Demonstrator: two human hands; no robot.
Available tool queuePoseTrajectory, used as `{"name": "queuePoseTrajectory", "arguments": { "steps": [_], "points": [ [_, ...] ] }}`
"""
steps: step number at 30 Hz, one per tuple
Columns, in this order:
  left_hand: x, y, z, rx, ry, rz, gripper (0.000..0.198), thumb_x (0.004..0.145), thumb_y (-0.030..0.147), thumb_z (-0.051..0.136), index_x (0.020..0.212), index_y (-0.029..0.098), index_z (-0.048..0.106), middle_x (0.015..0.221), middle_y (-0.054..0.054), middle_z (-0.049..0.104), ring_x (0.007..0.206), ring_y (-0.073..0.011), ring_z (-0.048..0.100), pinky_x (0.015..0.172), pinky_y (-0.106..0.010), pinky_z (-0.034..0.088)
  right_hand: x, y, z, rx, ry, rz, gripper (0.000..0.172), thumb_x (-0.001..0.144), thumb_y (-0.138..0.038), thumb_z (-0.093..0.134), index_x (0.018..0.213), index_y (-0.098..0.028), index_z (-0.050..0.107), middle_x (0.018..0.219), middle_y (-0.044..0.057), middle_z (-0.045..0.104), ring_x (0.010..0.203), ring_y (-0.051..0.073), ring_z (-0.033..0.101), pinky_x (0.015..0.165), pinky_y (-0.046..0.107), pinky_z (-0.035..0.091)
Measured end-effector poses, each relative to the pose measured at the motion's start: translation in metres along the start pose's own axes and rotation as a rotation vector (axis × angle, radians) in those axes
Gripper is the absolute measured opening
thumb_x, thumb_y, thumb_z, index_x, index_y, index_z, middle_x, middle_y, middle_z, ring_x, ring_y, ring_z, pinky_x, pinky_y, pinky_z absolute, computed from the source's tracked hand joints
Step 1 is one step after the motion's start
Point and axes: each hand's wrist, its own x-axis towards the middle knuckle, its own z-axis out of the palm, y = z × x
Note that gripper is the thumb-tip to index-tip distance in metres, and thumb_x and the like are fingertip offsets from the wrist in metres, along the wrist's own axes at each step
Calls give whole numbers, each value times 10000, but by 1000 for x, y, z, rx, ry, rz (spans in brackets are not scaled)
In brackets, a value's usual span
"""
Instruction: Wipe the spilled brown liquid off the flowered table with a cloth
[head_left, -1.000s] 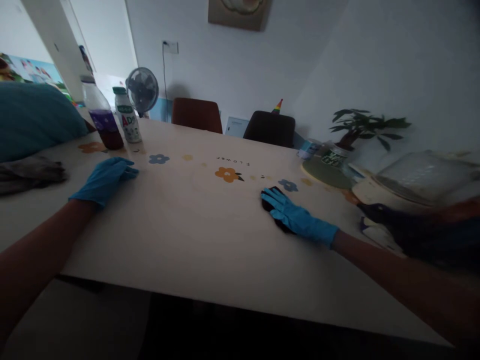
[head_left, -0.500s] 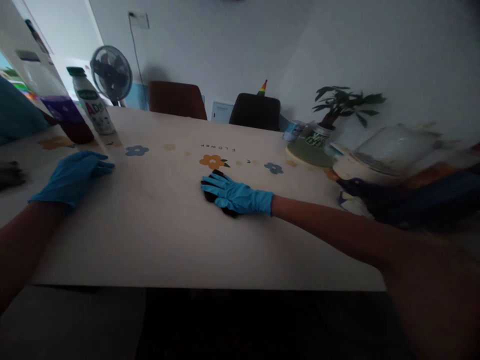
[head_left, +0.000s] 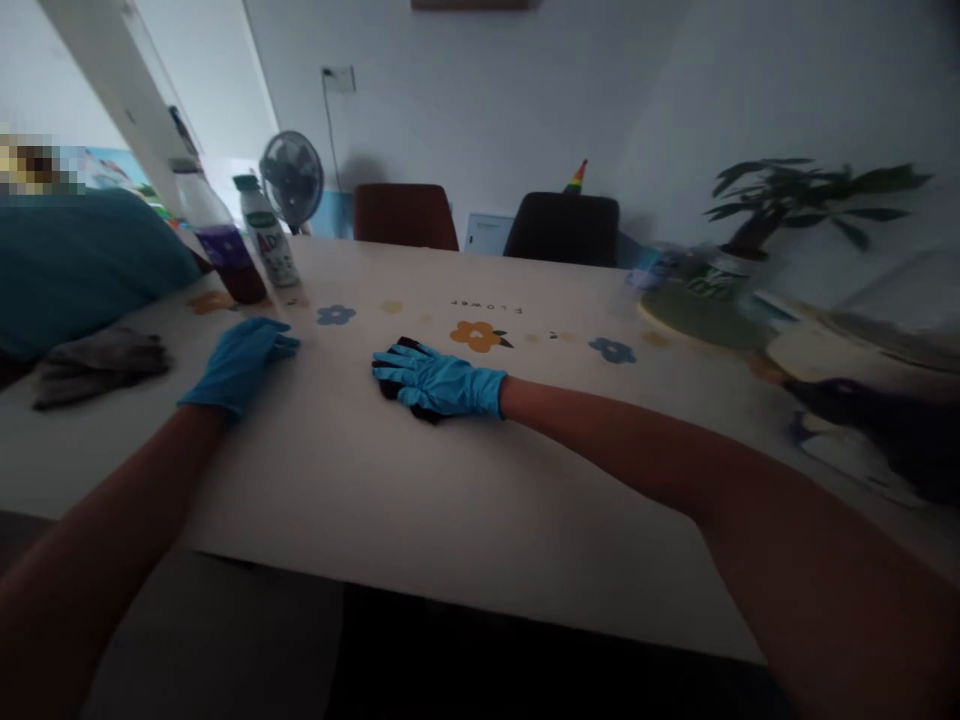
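Observation:
My right hand, in a blue glove, presses a black cloth flat against the white table. Dark edges of the cloth show between and around the fingers. It lies just left of and below a printed orange flower. My left hand, gloved in blue too, leans on the tabletop with its fingers stretched out and nothing visible in it. Left of it lies a crumpled grey cloth.
Behind my left hand stand a bottle with a purple label and a white, green-capped bottle. A person's teal sleeve is at far left. A potted plant and a green round mat are at right. Chairs line the far side.
My right hand has slid the black cloth left across the table, past the orange flower. The view has turned left, bringing more of the grey cloth into sight. My left hand stays on the table.

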Motion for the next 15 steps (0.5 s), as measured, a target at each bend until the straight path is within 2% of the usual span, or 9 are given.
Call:
{"name": "queuePoseTrajectory", "arguments": {
  "steps": [3, 7, 11, 15],
  "points": [
    [-4, 12, 8, -157, 36, -83, 370, 929, 458, 595, 1131, 173, 719, 1216, -200, 885, 1094, -299, 840, 1185, -538, 647, 23, 3, 4, 24, 20, -11, 647, 1230, -486, 624, 1802, -186, 592, 1946, 126, 418, 1832, 382, 320, 1525, 612, 145],
    [-7, 19, 11, -256, 53, -137, 334, 945, 384, 614, 1152, 158, 747, 1181, -201, 890, 1026, -267, 833, 1106, -471, 664, 54, 3, 8, 7, 32, -7, 589, 1207, -393, 624, 1760, -191, 642, 1926, 123, 457, 1820, 387, 349, 1514, 635, 186],
    [-6, 12, 11, -278, 43, -100, 369, 930, 436, 653, 1152, 163, 763, 1180, -194, 889, 1023, -269, 831, 1080, -454, 667, 88, -1, 11, -5, 23, 51, 607, 1175, -353, 656, 1756, -177, 653, 1910, 142, 477, 1807, 406, 372, 1502, 650, 216],
    [-4, 4, 10, -306, 25, -68, 455, 879, 538, 722, 1158, 182, 768, 1155, -185, 891, 1027, -289, 838, 1054, -459, 675, 124, -1, 10, -6, 52, 209, 636, 1167, -343, 676, 1779, -179, 629, 1918, 141, 467, 1805, 392, 374, 1505, 605, 210]
  ]
}}
